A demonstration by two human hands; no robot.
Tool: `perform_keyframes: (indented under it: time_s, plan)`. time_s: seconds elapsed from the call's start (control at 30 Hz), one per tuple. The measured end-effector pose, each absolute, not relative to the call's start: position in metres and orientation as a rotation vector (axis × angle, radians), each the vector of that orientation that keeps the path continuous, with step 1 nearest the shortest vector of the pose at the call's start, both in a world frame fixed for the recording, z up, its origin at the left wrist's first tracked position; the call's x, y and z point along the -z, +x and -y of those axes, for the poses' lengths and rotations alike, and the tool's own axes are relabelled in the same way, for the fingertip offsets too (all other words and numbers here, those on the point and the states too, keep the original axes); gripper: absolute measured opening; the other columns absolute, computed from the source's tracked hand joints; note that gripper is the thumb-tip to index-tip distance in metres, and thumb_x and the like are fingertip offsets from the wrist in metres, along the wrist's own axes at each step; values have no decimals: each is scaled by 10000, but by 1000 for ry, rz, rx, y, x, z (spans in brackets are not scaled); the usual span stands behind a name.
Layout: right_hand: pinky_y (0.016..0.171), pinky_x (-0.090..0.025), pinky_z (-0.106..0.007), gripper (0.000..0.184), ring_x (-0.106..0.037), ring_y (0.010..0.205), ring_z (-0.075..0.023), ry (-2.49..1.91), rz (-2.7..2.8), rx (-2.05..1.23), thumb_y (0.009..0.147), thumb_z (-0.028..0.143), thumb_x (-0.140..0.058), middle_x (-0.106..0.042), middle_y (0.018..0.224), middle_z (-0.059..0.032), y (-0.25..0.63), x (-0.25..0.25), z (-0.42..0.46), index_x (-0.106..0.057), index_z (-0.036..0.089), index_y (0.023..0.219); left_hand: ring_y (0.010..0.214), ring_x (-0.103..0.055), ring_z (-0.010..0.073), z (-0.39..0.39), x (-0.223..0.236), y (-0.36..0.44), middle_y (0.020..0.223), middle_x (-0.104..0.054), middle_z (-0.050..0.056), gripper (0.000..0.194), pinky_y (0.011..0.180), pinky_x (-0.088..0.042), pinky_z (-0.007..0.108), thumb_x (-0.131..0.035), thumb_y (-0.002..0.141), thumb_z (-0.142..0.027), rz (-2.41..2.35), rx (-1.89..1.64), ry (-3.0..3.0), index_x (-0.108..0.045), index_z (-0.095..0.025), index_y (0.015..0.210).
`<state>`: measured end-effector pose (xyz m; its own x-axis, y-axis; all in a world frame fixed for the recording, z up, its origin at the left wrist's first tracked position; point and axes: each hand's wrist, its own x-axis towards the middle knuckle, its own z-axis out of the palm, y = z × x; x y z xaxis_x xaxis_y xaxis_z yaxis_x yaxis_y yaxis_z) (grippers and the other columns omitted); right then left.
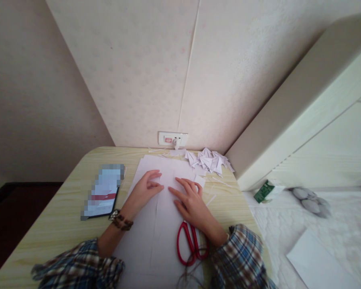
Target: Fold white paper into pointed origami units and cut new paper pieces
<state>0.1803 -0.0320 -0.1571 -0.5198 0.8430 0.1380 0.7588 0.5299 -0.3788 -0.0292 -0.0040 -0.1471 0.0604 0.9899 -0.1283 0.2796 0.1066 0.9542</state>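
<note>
White paper sheets (138,241) lie stacked on the table in front of me. My left hand (144,188) is over the upper part of the stack, its fingers curved and the thumb apart from them. Facing it, my right hand (191,200) rests low over the paper with its fingers spread. Between the fingertips the white surface is too pale to tell whether a separate small piece lies there. Red-handled scissors (195,245) lie on the paper below my right wrist, their blades hidden.
Several folded white paper pieces (209,160) are heaped at the table's back right, near paper strips (222,182). A phone (104,194) lies left. Behind is a wall socket (173,139) with a plug. Right of the wooden table (60,208), a green-and-white box (264,192) sits on white bedding.
</note>
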Motion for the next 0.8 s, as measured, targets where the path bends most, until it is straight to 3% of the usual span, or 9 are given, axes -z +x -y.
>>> perform_keyframes:
  time_s: [0.27, 0.6, 0.67, 0.8]
  plan:
    - [1129, -238, -572, 435, -382, 1415, -305, -1303, 2487, -418, 974, 196, -501, -477, 1544, -133, 180, 157, 32, -568, 259, 1399, 1048, -668, 253, 1, 160, -27, 1256, -647, 102, 356, 876, -583, 472, -642, 938, -345, -1557, -776, 1540, -601, -178, 1250]
    - [1131, -242, -567, 416, -451, 1363, -284, -1301, 2482, -430, 991, 201, -476, -542, 1499, -124, 181, 155, 32, -561, 252, 1394, 1072, -659, 259, 20, 138, -33, 1286, -632, 104, 358, 890, -580, 478, -645, 937, -331, -1549, -797, 1469, -596, -180, 1257]
    - [1126, -246, -567, 411, -450, 1363, -283, -1307, 2480, -436, 995, 202, -469, -542, 1499, -125, 180, 155, 32, -562, 247, 1393, 1013, -676, 240, 25, 130, -36, 1283, -628, 107, 365, 832, -603, 441, -641, 939, -322, -1507, -749, 1401, -580, -180, 1270]
    - [1128, -241, -568, 405, -447, 1365, -284, -1310, 2476, -453, 996, 204, -473, -540, 1500, -127, 180, 154, 32, -566, 234, 1389, 768, -722, 195, 31, 117, -40, 1285, -598, 131, 337, 565, -604, 316, -620, 902, -395, -1462, -649, 1307, -595, -182, 1163]
